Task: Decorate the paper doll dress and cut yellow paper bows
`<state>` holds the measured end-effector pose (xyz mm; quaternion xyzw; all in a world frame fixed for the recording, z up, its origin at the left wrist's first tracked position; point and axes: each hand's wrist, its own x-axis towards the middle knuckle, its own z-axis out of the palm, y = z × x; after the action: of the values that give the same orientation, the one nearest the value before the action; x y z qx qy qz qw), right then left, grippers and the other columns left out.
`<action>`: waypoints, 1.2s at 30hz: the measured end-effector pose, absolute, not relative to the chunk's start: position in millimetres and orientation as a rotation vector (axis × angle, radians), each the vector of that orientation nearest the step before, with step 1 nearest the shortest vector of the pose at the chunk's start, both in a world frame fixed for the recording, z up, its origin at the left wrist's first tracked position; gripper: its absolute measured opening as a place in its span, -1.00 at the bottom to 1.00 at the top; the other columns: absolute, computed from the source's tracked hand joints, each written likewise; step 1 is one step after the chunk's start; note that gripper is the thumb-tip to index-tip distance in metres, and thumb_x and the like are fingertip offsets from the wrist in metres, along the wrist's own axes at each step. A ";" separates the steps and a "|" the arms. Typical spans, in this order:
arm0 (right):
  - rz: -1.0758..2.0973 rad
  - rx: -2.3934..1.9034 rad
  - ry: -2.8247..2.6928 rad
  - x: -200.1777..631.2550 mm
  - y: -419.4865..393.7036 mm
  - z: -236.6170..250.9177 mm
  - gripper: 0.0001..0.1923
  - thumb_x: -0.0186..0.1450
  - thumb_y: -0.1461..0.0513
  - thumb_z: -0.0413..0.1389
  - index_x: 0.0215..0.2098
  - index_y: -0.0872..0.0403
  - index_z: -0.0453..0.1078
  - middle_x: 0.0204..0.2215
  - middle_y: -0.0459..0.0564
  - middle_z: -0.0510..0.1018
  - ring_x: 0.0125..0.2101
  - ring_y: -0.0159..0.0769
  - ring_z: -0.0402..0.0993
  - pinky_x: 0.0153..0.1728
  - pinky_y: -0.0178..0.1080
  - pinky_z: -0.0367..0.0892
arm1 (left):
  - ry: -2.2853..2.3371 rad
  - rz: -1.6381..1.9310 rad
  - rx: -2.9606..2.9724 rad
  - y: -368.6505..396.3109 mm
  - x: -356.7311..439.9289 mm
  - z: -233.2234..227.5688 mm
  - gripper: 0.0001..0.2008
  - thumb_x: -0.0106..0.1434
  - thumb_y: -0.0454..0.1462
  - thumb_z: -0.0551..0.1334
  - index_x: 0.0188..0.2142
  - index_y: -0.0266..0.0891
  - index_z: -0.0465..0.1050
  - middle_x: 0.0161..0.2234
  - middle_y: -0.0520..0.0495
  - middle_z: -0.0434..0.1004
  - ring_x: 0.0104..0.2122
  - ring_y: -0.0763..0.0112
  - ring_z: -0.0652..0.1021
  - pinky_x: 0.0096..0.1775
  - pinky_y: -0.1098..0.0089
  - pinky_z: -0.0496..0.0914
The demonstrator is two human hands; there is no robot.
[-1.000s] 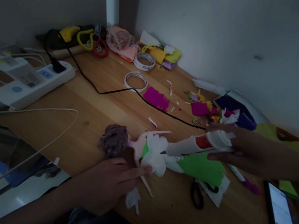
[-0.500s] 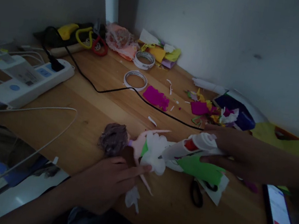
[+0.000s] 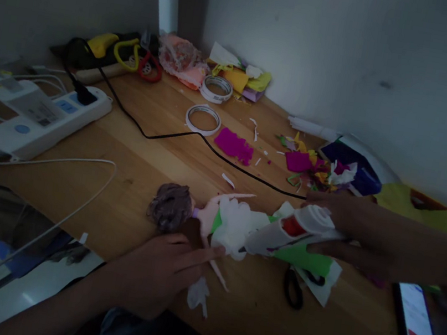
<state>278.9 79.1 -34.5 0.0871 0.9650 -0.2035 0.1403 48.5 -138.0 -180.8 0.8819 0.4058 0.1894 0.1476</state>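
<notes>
A small doll (image 3: 207, 218) with brown hair lies on its back on the wooden table (image 3: 148, 167), dressed in white paper ruffles and a green paper skirt (image 3: 306, 258). My left hand (image 3: 157, 275) rests on the table with its fingertips pressing the doll's torso at the near side. My right hand (image 3: 336, 229) grips a white glue gun (image 3: 284, 234) with a red trigger. Its nozzle touches the white ruffles at the doll's waist.
Black scissors (image 3: 293, 287) lie under the skirt's edge. A phone (image 3: 420, 328) with a lit screen sits at the right. Tape rolls (image 3: 203, 119), paper scraps (image 3: 233, 145), a power strip (image 3: 41, 118) and the gun's black cord (image 3: 161, 137) cover the far side.
My right hand has lowered the glue gun and slid its nozzle a little toward me along the doll's waist. My left hand has stayed on the doll.
</notes>
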 end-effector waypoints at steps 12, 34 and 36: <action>-0.699 0.298 2.789 268.5 83.2 -31.1 -0.71 0.38 -0.01 -0.06 -0.22 -0.07 0.40 -0.36 -0.08 0.49 -0.45 -0.28 0.43 -0.47 -0.26 0.33 | 1.206 0.633 2.537 -137.6 48.9 -181.6 -0.72 -0.03 -0.46 0.06 -0.28 -0.23 0.30 0.24 -0.10 0.25 -0.17 0.32 0.51 -0.19 0.28 0.31; -0.623 0.185 2.669 254.4 87.4 -40.8 -0.66 0.41 0.01 -0.13 -0.27 0.05 0.33 -0.31 0.03 0.47 -0.31 -0.16 0.43 -0.29 -0.14 0.29 | 1.234 0.674 2.503 -140.3 48.7 -186.0 -0.78 0.11 -0.43 0.04 -0.24 -0.24 0.30 0.13 -0.15 0.39 -0.16 0.30 0.50 -0.16 0.28 0.33; -0.575 0.195 2.718 255.5 87.4 -38.8 -0.64 0.40 0.00 -0.14 -0.34 0.03 0.31 -0.37 0.01 0.46 -0.36 -0.17 0.41 -0.34 -0.16 0.29 | 1.243 0.684 2.485 -140.8 49.0 -185.9 -0.77 0.10 -0.45 0.04 -0.23 -0.23 0.30 0.11 -0.13 0.41 -0.16 0.31 0.49 -0.15 0.28 0.33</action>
<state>255.5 87.4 -38.8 0.0689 0.9604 -0.2032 0.1776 49.0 -140.8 -185.9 0.8599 0.4302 0.2368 0.1394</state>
